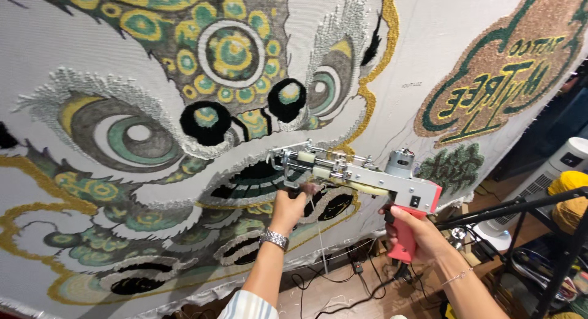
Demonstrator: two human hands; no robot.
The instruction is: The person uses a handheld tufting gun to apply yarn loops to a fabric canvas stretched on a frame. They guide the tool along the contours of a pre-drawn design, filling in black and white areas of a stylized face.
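Head view, left hand [288, 210] clamped on metal tufting gun [361, 175] front handle, right hand [411, 228] gripping pink grip; looped-yarn cloth [153, 141].

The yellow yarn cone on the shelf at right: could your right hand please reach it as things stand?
Probably not right away: the right hand is gripping the tufting gun, and a black bar crosses before the yellow yarn cone.

Tufted cloth [92, 43] cut off top & left.
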